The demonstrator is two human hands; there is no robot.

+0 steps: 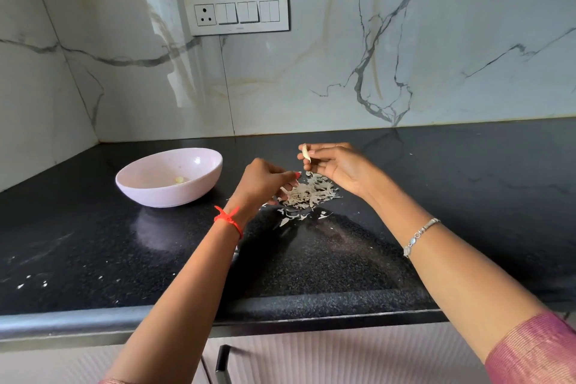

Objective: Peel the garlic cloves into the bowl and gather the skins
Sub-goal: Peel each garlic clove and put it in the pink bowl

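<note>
Well, the right hand point(336, 169) pinched a clove point(306, 153) in its grip. The left hand point(261, 181) curled over the skins point(313, 193), grip unclear.

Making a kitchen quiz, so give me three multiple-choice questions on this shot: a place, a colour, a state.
1. The bowl sits where from the skin pile? A left B right C on top
2. The thread on the left wrist is? A blue B red C green
3. The right hand? A lies flat B grips the bowl C pinches a garlic clove
Answers: A, the bowl stands at the pile's left; B, the thread is red; C, fingertips hold the clove above the pile.
</note>
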